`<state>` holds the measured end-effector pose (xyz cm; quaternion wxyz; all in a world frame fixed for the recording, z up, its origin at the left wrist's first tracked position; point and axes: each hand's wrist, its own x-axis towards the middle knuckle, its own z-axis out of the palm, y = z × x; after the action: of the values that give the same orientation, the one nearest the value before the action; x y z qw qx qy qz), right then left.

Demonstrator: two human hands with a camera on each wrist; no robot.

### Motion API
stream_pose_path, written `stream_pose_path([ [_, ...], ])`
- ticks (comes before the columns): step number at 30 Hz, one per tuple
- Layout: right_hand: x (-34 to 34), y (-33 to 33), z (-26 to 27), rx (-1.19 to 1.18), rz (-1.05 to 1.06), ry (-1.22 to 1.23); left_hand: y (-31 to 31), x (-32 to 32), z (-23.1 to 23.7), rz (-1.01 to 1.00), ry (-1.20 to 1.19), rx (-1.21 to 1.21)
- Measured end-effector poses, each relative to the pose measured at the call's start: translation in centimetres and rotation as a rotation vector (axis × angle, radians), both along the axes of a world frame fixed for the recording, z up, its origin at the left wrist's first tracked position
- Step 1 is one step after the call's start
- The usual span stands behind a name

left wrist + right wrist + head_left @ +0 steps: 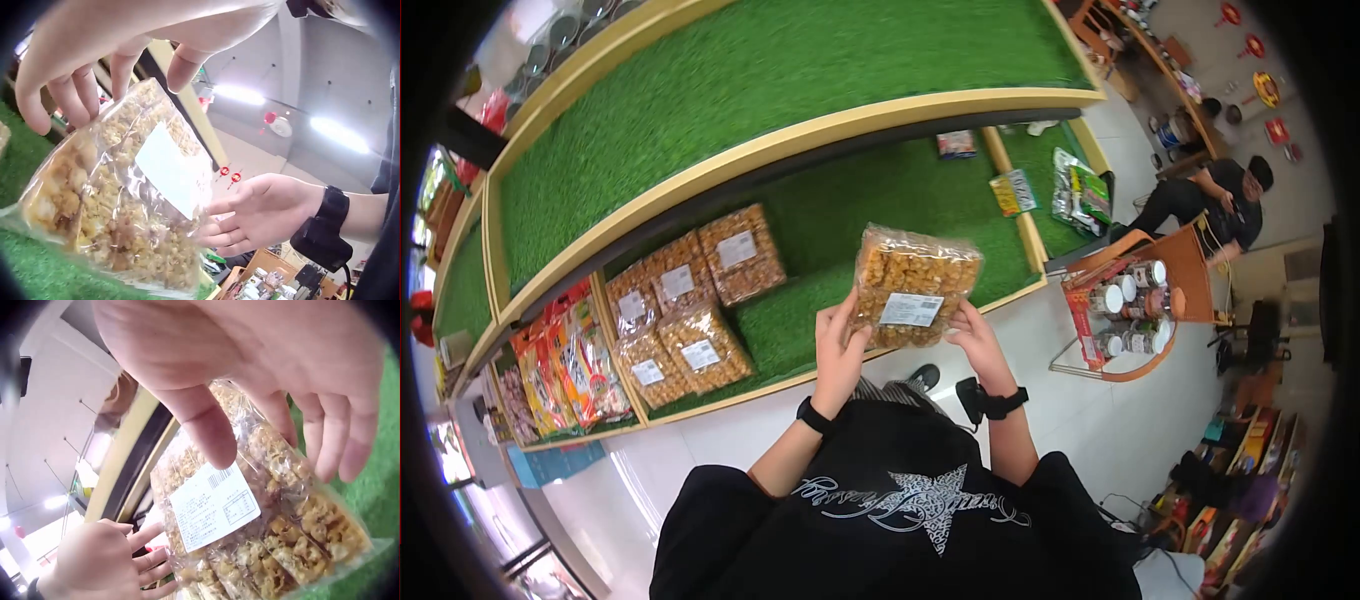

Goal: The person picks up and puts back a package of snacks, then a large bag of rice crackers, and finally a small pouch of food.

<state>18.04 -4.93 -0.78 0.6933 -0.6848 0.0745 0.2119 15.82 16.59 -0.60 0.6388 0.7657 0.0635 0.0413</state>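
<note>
Between both hands is a clear plastic pack of golden, crumbly snack blocks [890, 265], tilted in front of the chest, with a white printed label [215, 506] facing up. My left hand [837, 355] grips the pack's left edge, fingers behind it in the left wrist view. At the opposite edge my right hand [983, 350] holds the pack. In the right wrist view its thumb [215, 434] lies over the front beside the label, and the fingers reach past the far side. Several similar packs [740, 250] lie on the green shelf to the left.
A wooden-edged shelf lined with artificial grass [855, 200] spans the front, with a raised tier [800, 60] above. Colourful bags [580, 360] fill the left compartment; small packets [1013, 192] lie at right. Jars [1135, 300] stand on a rack, and a person [1240, 205] sits beyond it.
</note>
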Motion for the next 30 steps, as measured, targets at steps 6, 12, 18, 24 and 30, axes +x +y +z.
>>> stream_pose_path([
  [6,-6.3,-11.0,3.7,0.053,-0.277,-0.071,-10.5,-1.8,3.6,-0.130,-0.160,0.046],
  [12,-11.2,-16.6,7.6,0.096,-0.398,-0.186,-17.0,-1.9,5.0,-0.350,-0.163,-0.233],
  [18,-13.2,-20.1,7.2,-0.089,-0.465,-0.338,-20.3,-1.1,6.2,-0.461,-0.075,-0.303],
  [24,-12.8,-21.4,7.6,0.085,-0.487,-0.247,-22.5,0.6,6.1,-0.521,-0.106,-0.242],
  [30,-9.6,-23.4,7.4,0.082,-0.456,-0.235,-25.0,4.7,7.5,-0.530,-0.187,-0.087],
])
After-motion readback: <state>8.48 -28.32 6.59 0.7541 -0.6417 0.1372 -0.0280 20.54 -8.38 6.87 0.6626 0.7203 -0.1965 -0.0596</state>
